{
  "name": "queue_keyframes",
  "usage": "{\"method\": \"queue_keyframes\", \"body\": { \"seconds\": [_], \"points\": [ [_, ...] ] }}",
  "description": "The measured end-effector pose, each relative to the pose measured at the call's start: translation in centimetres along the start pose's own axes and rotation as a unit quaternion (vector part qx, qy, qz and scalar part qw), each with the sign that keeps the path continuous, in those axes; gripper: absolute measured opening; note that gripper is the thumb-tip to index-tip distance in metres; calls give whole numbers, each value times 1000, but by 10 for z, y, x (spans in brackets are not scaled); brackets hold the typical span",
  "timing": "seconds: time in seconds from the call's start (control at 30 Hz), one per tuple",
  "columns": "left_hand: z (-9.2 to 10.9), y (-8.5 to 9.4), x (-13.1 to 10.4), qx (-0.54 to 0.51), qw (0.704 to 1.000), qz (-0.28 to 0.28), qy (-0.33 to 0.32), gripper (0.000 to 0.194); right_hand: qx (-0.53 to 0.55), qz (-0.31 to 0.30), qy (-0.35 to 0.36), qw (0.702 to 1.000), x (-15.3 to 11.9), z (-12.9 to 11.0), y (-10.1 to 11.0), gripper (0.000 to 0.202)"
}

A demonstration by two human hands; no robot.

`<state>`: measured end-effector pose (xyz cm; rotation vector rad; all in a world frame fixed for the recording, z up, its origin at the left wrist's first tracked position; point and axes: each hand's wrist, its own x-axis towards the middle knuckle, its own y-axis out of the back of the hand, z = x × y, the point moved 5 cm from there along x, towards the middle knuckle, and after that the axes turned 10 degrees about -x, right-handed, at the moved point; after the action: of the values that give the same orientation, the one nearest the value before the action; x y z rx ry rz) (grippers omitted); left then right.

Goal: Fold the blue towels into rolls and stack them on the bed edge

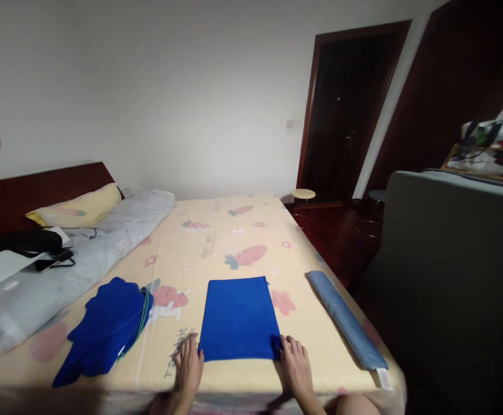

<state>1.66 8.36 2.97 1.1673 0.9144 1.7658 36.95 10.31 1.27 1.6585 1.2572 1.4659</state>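
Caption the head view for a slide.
Both hands, left hand and right hand, grip near corners of a flat folded blue cloth on the bed.
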Motion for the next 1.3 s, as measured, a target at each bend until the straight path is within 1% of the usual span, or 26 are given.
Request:
{"method": "queue_keyframes", "body": {
  "seconds": [0.03,0.07,0.13,0.17,0.2,0.27,0.3,0.33,0.37,0.4,0.47,0.5,0.53,0.6,0.67,0.73,0.8,0.87,0.9,0.97,1.03,1.07,1.13,1.17,1.23,1.3],
  "points": [
    [6,2,-1,28,999,-10,-13,42,-31,23,29,999,-3,-2,-4,47],
    [12,3,-2,29,999,-31,-31,43,-54,37,62,996,-6,-4,-8,51],
    [23,5,-4,22,995,-77,-61,47,-70,32,121,990,-11,-9,-19,55],
    [27,5,-5,28,994,-91,-62,48,-74,25,138,987,-13,-11,-24,55],
    [31,5,-7,37,993,-96,-52,49,-78,17,141,987,-13,-13,-27,54],
    [41,2,-12,55,995,-86,-16,49,-86,5,105,991,-13,-18,-29,53],
    [48,-3,-17,54,995,-82,-7,49,-84,-2,80,993,-12,-24,-28,53],
    [59,-9,-23,43,995,-83,-15,51,-72,-14,67,995,-11,-32,-27,52],
    [71,-18,-29,24,995,-89,-39,54,-50,-31,72,996,-10,-44,-25,51],
    [83,-27,-37,2,992,-100,-77,58,-19,-54,93,994,-9,-58,-23,51],
    [104,-43,-52,-37,980,-122,-153,65,43,-101,159,981,-10,-86,-20,52],
    [109,-49,-58,-46,974,-130,-178,66,64,-117,186,973,-11,-97,-18,53],
    [110,-51,-62,-48,971,-136,-192,65,72,-124,202,969,-13,-102,-17,53],
    [99,-48,-64,-41,971,-143,-189,61,59,-118,204,970,-16,-97,-13,54],
    [74,-36,-59,-29,975,-143,-167,57,31,-96,188,977,-20,-73,-10,56],
    [44,-20,-51,-20,980,-144,-138,56,7,-74,171,983,-25,-42,-7,58],
    [17,-8,-45,-16,980,-159,-119,54,-11,-59,160,985,-30,-16,-7,60],
    [3,-3,-41,-13,978,-177,-113,53,-22,-45,157,986,-33,-2,-8,62],
    [2,-1,-39,-10,978,-177,-112,53,-25,-34,152,987,-33,-1,-8,62],
    [11,0,-38,-3,983,-149,-110,54,-29,-3,130,991,-30,-10,-5,64],
    [34,-1,-41,-6,984,-119,-129,57,-23,15,120,992,-26,-32,-2,66],
    [49,-4,-44,-13,982,-114,-150,58,-15,13,131,991,-24,-47,0,67],
    [79,-15,-53,-32,971,-126,-203,60,3,-9,180,984,-23,-78,0,64],
    [91,-21,-58,-39,964,-133,-225,61,10,-21,206,978,-23,-90,0,63],
    [102,-33,-65,-49,957,-138,-248,65,15,-26,233,972,-24,-102,-3,62],
    [96,-41,-67,-56,954,-144,-256,65,15,-13,238,971,-26,-96,-7,63]
  ]
}}
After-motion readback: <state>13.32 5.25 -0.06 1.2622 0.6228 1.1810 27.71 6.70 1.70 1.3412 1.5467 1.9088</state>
